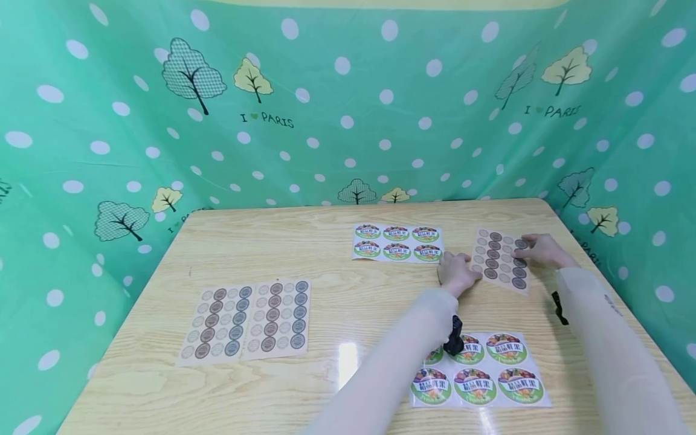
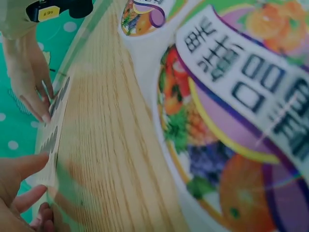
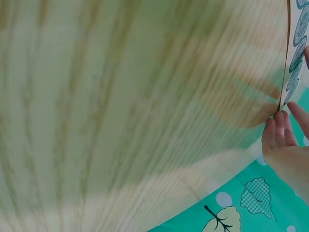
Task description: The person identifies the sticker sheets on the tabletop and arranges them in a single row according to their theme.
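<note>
1. Green cloth curtain with white dots and printed trees behind a pale wood-grain table. Landmark: flat white rectangular sheet of six fruit-picture stickers, "far fruit sheet" below.
2. Workpiece: beige rectangular paper sheet with columns of small round pale, brown and grey stickers. Sits just right of far fruit sheet, slightly nearer the person.
3. Left hand: by far fruit sheet's near right corner. Fingers spread, thumb clear of index, tips at workpiece's left edge. No pinch visible.
4. Right hand: well right of far fruit sheet. Fingers nearly closed, thumb over the paper; looks like a light pinch on the right edge.
5. My read: step is adjusting how the paper lies. Work both edges together; one-sided pull would skew it.
6. Use far fruit sheet's right edge as squaring reference. Light tips only, thin paper could crease.
7. Watch left sleeve: it passes over a similar white fruit-sticker sheet, nearer the person than far fruit sheet. Lift the forearm, don't drag.
</note>
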Demonstrator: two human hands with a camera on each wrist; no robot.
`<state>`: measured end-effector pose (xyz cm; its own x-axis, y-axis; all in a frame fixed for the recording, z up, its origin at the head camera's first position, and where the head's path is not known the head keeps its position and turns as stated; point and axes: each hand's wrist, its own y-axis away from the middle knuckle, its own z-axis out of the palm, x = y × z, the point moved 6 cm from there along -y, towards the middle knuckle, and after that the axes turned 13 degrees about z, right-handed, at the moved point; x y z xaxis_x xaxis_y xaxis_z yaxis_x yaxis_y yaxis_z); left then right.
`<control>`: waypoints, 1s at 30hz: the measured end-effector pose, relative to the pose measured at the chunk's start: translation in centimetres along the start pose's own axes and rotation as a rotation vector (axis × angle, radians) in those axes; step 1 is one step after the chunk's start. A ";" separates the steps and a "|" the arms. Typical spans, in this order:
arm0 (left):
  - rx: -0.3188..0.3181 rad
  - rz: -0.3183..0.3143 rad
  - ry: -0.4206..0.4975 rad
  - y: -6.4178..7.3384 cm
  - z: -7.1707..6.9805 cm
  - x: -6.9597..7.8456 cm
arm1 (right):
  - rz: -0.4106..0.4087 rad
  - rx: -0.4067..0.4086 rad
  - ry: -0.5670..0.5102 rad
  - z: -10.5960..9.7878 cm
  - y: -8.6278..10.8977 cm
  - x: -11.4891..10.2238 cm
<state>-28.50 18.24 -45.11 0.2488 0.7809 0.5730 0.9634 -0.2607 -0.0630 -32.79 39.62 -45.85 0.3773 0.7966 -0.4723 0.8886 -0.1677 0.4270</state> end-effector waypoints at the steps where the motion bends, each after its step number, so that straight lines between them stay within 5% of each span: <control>1: 0.013 -0.002 -0.015 0.0 0.1 0.0 | 0.006 -0.005 -0.002 0.0 0.0 0.0; 14: 0.131 -0.018 -0.111 -0.1 0.9 0.3 | 0.012 0.007 0.044 -0.2 -0.2 -0.2; 30: 0.131 -0.024 -0.142 0.3 0.5 0.6 | 0.014 -0.019 0.021 -0.3 -0.3 -0.2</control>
<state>-28.05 18.89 -45.16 0.2287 0.8607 0.4548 0.9716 -0.1723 -0.1624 -33.19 39.73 -45.62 0.3838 0.8062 -0.4502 0.8781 -0.1677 0.4482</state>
